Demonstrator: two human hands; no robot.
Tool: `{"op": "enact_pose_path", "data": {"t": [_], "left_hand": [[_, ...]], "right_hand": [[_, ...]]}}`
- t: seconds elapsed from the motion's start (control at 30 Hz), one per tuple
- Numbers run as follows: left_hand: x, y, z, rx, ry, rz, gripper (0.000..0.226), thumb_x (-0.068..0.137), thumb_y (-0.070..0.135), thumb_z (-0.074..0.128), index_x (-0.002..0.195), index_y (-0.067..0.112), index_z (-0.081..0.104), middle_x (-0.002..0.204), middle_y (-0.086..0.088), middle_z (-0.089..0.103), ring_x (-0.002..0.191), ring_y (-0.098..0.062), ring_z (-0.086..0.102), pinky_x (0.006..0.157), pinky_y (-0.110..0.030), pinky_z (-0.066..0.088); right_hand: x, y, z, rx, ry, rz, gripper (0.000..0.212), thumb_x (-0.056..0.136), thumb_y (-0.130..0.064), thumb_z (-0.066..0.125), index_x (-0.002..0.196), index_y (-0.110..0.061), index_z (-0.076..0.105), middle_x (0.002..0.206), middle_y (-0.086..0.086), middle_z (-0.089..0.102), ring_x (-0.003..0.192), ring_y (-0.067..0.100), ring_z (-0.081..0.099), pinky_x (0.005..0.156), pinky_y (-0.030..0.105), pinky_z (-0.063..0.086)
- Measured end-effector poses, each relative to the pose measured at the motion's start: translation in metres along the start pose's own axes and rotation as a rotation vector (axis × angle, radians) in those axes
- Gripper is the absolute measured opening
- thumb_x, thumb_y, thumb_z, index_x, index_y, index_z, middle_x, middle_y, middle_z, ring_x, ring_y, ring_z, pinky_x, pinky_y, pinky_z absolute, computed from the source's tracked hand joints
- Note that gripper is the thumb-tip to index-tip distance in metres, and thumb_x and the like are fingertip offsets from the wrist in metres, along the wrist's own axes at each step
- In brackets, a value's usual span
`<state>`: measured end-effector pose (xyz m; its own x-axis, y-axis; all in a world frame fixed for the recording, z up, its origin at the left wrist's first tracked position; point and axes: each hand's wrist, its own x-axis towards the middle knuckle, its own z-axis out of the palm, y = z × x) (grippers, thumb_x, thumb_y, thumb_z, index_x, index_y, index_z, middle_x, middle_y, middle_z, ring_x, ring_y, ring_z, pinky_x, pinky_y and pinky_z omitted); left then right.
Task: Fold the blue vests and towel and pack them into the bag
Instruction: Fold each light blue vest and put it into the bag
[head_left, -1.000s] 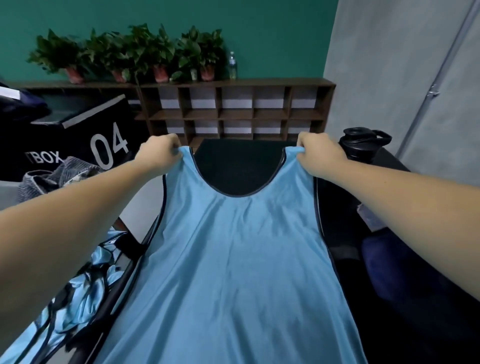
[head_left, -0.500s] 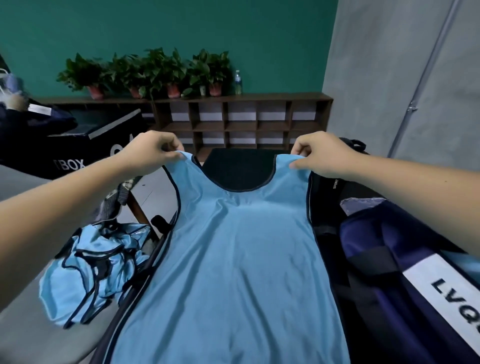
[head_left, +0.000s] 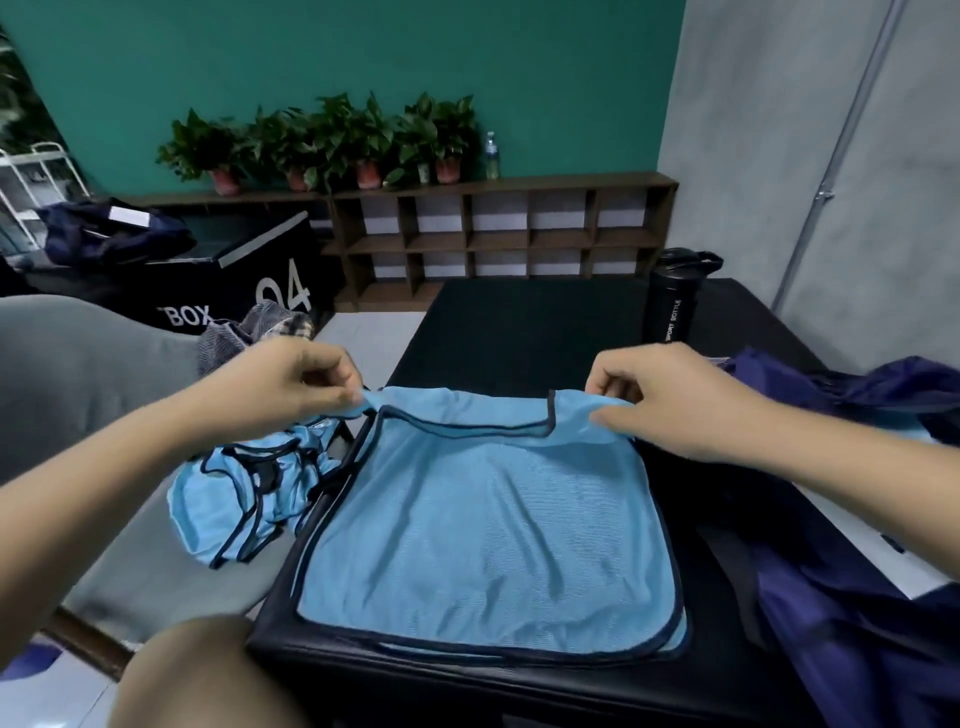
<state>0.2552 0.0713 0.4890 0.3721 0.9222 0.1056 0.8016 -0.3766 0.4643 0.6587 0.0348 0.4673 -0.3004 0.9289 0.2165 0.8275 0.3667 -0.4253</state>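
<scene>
A: Entry. The vest (head_left: 483, 519) now lies flat on the black counter (head_left: 519, 322), its hem along the near edge and its neckline on the far side. A second ago it was stretched taut from the shoulders, and the cloth ran off toward the person.

B: Hands?

A: The left hand (head_left: 291, 384) pinches the left shoulder strap between thumb and fingertips. The right hand (head_left: 670, 400) pinches the right strap the same way. Both have dropped low, to just above the counter, and hold only the straps.

B: What does that mean for the task?

A: As I read it, spreading is finished and the first fold can begin. The straps are lifted slightly, so they will probably be carried toward the hem. No fold is made yet, and nothing is packed that I can see.

B: What else is there?

A: A second vest (head_left: 244, 499) lies crumpled on the grey seat left of the counter, unfolded. The navy bag (head_left: 857, 597) lies slumped on the right, just beside the flat vest. A checked grey cloth (head_left: 260, 327) beyond the left hand may be the towel, but I cannot confirm that. A black bottle (head_left: 672, 301) stands upright at the far right of the counter, well apart from the vest.

B: Risk?

A: The fabric looks slippery, so the edges may drift out of line during folding.
</scene>
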Motion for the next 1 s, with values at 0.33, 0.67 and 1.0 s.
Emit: {"op": "enact_pose_path", "data": {"t": [0.33, 0.67, 1.0], "left_hand": [[-0.073, -0.028, 0.061, 0.074, -0.055, 0.197, 0.013, 0.091, 0.035, 0.083, 0.084, 0.033, 0.072, 0.089, 0.014, 0.073, 0.083, -0.010, 0.070, 0.071, -0.014, 0.047], [-0.103, -0.057, 0.082, 0.009, -0.187, 0.231, 0.014, 0.089, 0.036, 0.086, 0.086, 0.039, 0.073, 0.093, 0.012, 0.073, 0.084, -0.014, 0.071, 0.075, -0.029, 0.055], [-0.111, -0.067, 0.101, -0.005, -0.241, 0.145, 0.015, 0.085, 0.030, 0.089, 0.090, 0.037, 0.077, 0.096, 0.012, 0.075, 0.087, -0.015, 0.071, 0.077, -0.033, 0.055]], "right_hand": [[-0.089, 0.003, 0.042, -0.096, -0.105, -0.165, 0.018, 0.095, -0.031, 0.067, 0.091, -0.042, 0.054, 0.092, -0.019, 0.057, 0.083, 0.008, 0.057, 0.078, 0.026, 0.044], [-0.134, 0.013, 0.065, -0.169, -0.158, -0.228, 0.015, 0.093, -0.028, 0.059, 0.091, -0.041, 0.051, 0.091, -0.021, 0.048, 0.087, 0.000, 0.046, 0.085, 0.028, 0.037], [-0.146, 0.028, 0.080, -0.179, -0.217, -0.243, 0.008, 0.102, -0.046, 0.057, 0.097, -0.041, 0.054, 0.095, -0.022, 0.049, 0.091, 0.002, 0.047, 0.087, 0.033, 0.040]]}}
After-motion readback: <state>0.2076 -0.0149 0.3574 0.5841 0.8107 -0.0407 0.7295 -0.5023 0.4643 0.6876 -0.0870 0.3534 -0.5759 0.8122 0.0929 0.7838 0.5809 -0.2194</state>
